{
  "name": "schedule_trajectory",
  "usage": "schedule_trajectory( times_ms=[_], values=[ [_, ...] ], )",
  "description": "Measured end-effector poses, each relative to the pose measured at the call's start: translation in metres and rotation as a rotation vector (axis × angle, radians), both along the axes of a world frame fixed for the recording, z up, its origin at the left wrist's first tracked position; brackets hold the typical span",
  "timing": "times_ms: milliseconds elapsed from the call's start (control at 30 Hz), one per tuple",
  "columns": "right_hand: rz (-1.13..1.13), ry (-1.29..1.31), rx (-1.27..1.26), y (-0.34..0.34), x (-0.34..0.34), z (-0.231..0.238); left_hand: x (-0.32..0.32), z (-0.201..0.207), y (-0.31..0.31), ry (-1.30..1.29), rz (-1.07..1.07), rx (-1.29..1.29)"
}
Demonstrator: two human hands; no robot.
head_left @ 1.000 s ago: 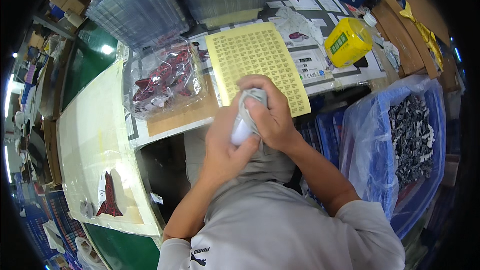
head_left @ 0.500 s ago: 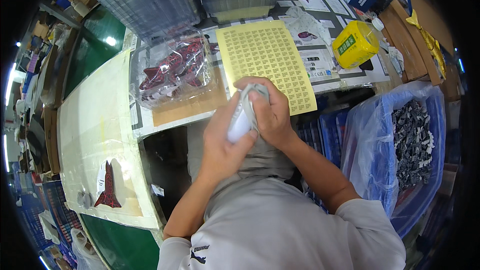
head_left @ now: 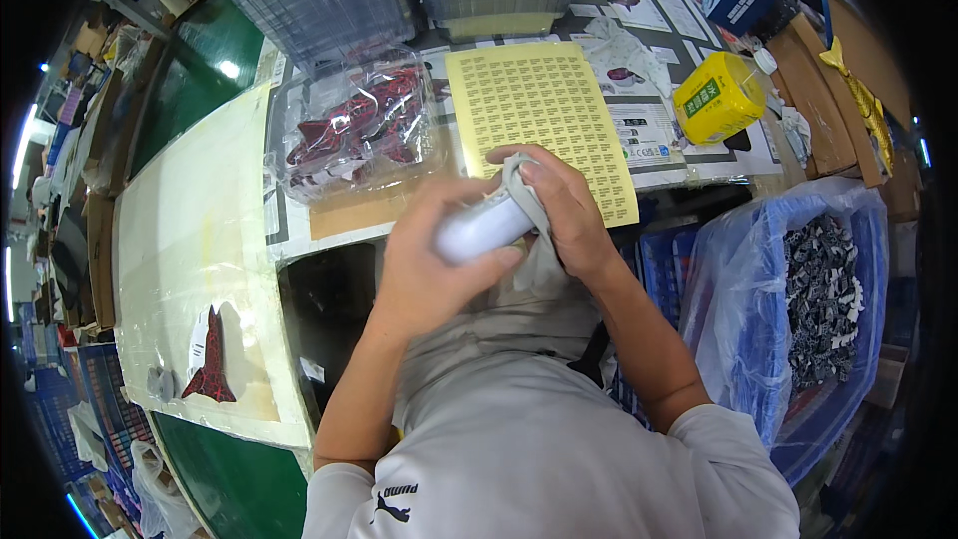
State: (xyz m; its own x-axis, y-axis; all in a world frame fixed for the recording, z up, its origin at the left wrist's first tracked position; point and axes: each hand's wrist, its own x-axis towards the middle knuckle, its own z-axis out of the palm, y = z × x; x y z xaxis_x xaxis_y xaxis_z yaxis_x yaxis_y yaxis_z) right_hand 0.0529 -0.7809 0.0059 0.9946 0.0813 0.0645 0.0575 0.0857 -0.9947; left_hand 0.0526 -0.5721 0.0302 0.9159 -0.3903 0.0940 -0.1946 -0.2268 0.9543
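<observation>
Over my lap, my left hand [head_left: 424, 265] wraps round a smooth white rounded object [head_left: 486, 232], whose exact kind I cannot make out. My right hand [head_left: 571, 212] grips a pale grey cloth [head_left: 542, 258], pressed about the far end of that white object. Part of the cloth hangs below the right fingers. Just beyond my hands lies a yellow sheet of small printed labels [head_left: 529, 100]. Left of it, a clear plastic tray [head_left: 299, 180] holds red-and-black patterned pieces.
Stacks of clear plastic trays [head_left: 309, 0] stand at the back. A yellow bottle [head_left: 718, 98] sits on the right of the table. Beside me at right, a blue plastic-lined bin [head_left: 738, 299] holds dark patterned pieces. A red-and-black tail-shaped piece [head_left: 212, 364] lies on the left board.
My left hand has shifted slightly left and the hands have spread a little. More of the white object shows, and the cloth now hangs lower beneath my right hand.
</observation>
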Motion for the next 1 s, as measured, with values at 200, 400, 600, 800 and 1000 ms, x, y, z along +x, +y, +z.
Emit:
schedule_trajectory(
  times_ms=[200,400,600,800,1000],
  values=[
    [-0.302,-0.085,0.117,0.030,-0.013,-0.001,0.004,-0.007,-0.029,0.347,0.160,-0.820],
    [-0.333,-0.158,-0.079,0.031,-0.012,-0.009,-0.004,-0.015,-0.024,0.467,0.150,-0.884],
    [-0.239,-0.385,-0.277,0.001,0.005,0.017,-0.007,-0.025,-0.018,0.352,0.130,-0.737],
    [0.131,-0.294,-0.419,0.013,0.011,0.027,-0.014,-0.029,-0.013,0.218,0.116,-0.465],
    [0.127,0.007,-0.312,0.017,0.022,0.016,-0.023,-0.023,-0.006,0.211,0.080,-0.417]
  ],
)
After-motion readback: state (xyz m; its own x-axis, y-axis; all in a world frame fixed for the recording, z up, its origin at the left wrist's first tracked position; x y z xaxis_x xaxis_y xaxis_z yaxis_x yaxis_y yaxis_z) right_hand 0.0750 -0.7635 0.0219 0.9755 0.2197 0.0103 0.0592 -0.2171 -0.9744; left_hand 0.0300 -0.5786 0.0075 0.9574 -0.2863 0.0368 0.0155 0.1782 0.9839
